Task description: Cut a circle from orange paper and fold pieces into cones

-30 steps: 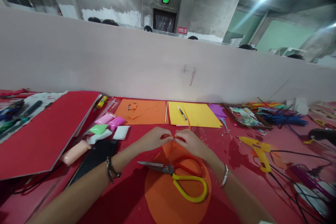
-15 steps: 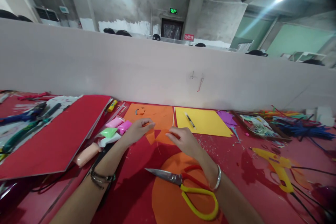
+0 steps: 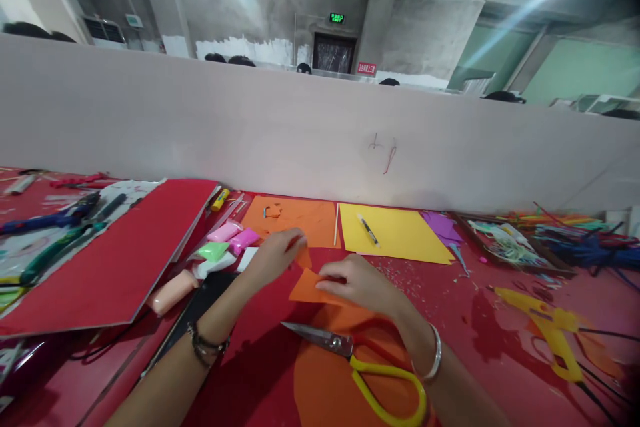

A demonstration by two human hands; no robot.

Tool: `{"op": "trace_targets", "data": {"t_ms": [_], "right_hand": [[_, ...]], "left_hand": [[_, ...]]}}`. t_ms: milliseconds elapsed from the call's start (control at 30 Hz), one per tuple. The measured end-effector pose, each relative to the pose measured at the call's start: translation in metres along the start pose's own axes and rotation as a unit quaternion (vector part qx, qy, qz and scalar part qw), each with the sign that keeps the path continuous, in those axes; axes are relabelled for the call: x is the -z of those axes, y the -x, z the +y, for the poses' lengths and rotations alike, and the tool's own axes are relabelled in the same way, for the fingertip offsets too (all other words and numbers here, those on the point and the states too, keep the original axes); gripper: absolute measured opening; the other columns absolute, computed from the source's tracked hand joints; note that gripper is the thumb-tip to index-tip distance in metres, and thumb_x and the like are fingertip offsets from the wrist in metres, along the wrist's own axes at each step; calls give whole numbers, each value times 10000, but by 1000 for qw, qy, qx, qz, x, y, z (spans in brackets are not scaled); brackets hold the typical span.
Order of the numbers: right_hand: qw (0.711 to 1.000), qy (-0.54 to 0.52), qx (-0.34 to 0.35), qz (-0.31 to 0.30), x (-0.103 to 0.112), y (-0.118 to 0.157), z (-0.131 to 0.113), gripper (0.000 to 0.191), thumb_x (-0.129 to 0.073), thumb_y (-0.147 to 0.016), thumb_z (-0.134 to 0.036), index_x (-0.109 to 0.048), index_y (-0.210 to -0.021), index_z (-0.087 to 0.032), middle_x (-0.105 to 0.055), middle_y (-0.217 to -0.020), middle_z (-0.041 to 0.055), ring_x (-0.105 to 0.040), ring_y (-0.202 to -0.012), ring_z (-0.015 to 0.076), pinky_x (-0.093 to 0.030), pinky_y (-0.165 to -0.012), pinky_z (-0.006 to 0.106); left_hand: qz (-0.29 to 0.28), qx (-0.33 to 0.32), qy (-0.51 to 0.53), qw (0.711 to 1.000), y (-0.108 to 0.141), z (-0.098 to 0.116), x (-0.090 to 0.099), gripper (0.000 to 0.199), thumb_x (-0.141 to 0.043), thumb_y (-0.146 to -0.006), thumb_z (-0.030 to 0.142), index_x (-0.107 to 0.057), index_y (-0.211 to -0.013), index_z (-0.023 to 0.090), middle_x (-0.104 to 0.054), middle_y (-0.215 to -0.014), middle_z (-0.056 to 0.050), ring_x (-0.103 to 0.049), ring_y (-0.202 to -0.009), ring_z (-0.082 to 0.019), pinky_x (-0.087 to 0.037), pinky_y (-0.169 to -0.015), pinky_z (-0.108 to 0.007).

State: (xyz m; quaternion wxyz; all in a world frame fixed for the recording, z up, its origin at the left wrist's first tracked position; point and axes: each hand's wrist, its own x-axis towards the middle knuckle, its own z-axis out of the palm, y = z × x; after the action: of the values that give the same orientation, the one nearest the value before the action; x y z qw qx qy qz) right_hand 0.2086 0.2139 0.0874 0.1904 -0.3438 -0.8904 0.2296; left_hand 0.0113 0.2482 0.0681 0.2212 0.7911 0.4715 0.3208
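Note:
My left hand (image 3: 276, 255), with a dark bracelet at the wrist, pinches a small orange paper piece (image 3: 303, 256). To its right, my right hand (image 3: 363, 283) has its thumb and fingers closed on a larger orange paper piece (image 3: 305, 287). The two pieces meet or nearly meet between my hands. Below them lie scissors (image 3: 327, 340) with red and yellow handles, blades pointing left and looking closed. They rest partly on a large orange paper shape (image 3: 320, 383) on the red table.
Orange sheet (image 3: 320, 217) and yellow sheet (image 3: 400, 233) with a pen (image 3: 369, 229) lie by the white partition (image 3: 300, 133). Red board (image 3: 115, 247), clay packs (image 3: 213, 251) and tools are left. Yellow glue gun (image 3: 545, 320), tray (image 3: 545, 260) and pipe cleaners are right.
The orange paper between my hands now shows more clearly, raised and turned. My right hand has moved slightly down and right. The whole view has shifted a little.

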Motion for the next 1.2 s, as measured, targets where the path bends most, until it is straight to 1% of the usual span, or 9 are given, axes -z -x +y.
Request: {"op": "trace_targets", "data": {"t_ms": [100,167,233,333,567,833,900,1000,1200], "right_hand": [[996,66,-48,34,-6,-2,5,198,-526,-812,-301,-583,-681,-165,-461,-539,-44,-345,-492,67,-207,-489,208],[993,87,-63,41,-7,-3,9,172,-532,-805,-302,-608,-723,-170,-501,-552,-31,-361,-491,74,-206,-487,214],[990,110,-75,54,-7,-3,11,189,-526,-804,-311,-609,-710,-169,-514,-548,-23,-365,-484,77,-201,-484,219],[987,127,-79,62,-5,-2,13,237,-528,-805,-352,-595,-674,-167,-510,-535,-26,-364,-479,76,-191,-484,222],[988,122,-58,72,-5,0,12,307,-508,-823,-410,-529,-640,-165,-423,-512,-55,-310,-476,68,-166,-479,223],[994,87,-26,68,1,3,2,340,-492,-843,-377,-446,-585,-162,-330,-507,-68,-288,-483,65,-176,-479,205],[995,80,-25,55,-1,2,3,336,-525,-822,-378,-450,-577,-161,-321,-498,-71,-281,-477,64,-177,-475,204],[994,92,-37,54,-7,-2,8,286,-545,-807,-383,-519,-624,-165,-401,-507,-61,-301,-471,67,-186,-479,211],[982,151,-87,76,-17,-7,20,261,-520,-811,-435,-588,-791,-183,-586,-635,5,-452,-536,98,-239,-515,211]], "left_hand": [[-76,-46,41,995,6,22,-3,327,-313,-889,342,-555,-745,175,-576,-682,6,-511,-643,-128,-357,-594,-215],[-104,-56,54,992,9,30,-6,288,-385,-864,367,-573,-777,168,-576,-709,7,-502,-662,-130,-352,-590,-213],[-120,-55,63,989,10,32,-10,253,-458,-826,379,-575,-784,158,-552,-682,15,-474,-637,-128,-330,-557,-213],[-135,-52,79,986,9,25,-14,285,-420,-842,351,-543,-682,150,-476,-600,32,-415,-574,-110,-286,-516,-212],[-105,-5,129,986,2,6,-15,358,-367,-845,412,-391,-577,175,-311,-548,56,-312,-515,-91,-264,-480,-207],[34,59,114,991,-8,-24,-15,340,-332,-843,400,-307,-567,204,-267,-528,56,-284,-493,-108,-216,-450,-225],[25,41,115,992,-6,-17,-17,341,-349,-843,399,-317,-570,199,-299,-535,52,-309,-518,-114,-244,-473,-227],[-36,5,133,990,2,0,-23,345,-359,-850,407,-403,-590,185,-419,-568,30,-393,-574,-128,-322,-528,-230],[-89,-22,168,982,10,17,-32,392,-262,-896,393,-537,-743,161,-581,-760,-39,-505,-730,-160,-396,-659,-250]]}}
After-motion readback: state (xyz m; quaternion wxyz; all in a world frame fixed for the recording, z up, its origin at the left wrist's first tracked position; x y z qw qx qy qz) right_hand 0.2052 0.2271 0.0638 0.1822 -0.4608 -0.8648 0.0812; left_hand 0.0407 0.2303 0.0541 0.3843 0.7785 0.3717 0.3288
